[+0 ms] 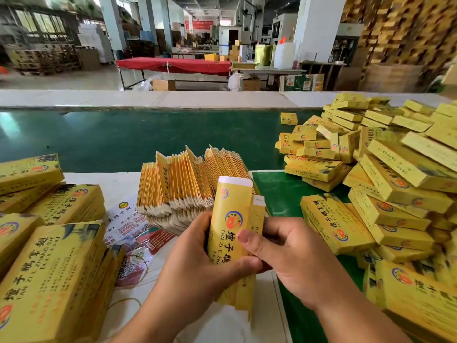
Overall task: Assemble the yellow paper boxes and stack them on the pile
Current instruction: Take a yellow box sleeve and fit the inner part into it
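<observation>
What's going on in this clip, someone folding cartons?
A person is forming a yellow printed paper box, gripping it upright with both the left hand and right hand over the white work surface. Its top flap is not yet closed. Just behind stands a fanned bundle of flat unfolded yellow box blanks. The loose pile of finished yellow boxes sits to the right on the green belt, and more flat yellow stacks lie to the left.

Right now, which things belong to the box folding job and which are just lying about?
Job: yellow paper box blank in both hands; fanned stack of flat yellow blanks; pile of assembled yellow boxes.
Lying about: printed paper leaflet; rubber band.
</observation>
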Available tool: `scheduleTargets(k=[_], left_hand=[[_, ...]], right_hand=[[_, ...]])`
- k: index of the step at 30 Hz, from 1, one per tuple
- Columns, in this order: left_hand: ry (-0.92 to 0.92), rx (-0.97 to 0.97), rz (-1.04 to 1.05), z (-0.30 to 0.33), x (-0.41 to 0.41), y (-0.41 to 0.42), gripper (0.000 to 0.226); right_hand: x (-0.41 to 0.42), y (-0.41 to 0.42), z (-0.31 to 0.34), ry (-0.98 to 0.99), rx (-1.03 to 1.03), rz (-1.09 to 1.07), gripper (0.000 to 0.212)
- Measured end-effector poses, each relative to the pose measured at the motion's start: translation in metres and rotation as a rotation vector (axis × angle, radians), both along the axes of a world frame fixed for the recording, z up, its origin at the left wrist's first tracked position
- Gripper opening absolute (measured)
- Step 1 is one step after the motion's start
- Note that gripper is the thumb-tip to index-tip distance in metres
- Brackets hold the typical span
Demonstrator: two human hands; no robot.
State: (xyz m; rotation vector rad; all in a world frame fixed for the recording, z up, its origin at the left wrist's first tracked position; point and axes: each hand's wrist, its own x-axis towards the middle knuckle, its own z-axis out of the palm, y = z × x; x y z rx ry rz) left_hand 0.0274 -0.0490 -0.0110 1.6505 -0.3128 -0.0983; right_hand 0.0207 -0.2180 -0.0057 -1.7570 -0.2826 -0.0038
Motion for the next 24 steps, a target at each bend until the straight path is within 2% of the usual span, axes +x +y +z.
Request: scheduleTargets(k=[4,10,13,17,24], left_hand=[[0.023,0.014,0.132,0.001,0.002,0.001,0.052],[0.019,-0.113,0.196,0.001,-0.002,-0.002,0.018],[-0.003,-0.130,0.266,0.001,-0.003,-0.004,0.030],[-0.056,-0.143,0.313,0.001,-0.006,-0.007,0.042],[-0.180,-0.004,0.364,0.000,-0.009,-0.010,0.048]], right_hand=[[0.001,0.001,-0.004,-0.022,-0.029,-0.094,0.033],[0.002,0.016,-0.011,-0.071,-0.042,-0.249,0.054],[0.000,0.025,-0.014,-0.120,-0.067,-0.298,0.061],[-0.002,0.029,-0.011,-0.127,-0.025,-0.305,0.055],[-0.001,0.025,-0.014,-0.155,0.083,-0.318,0.063]])
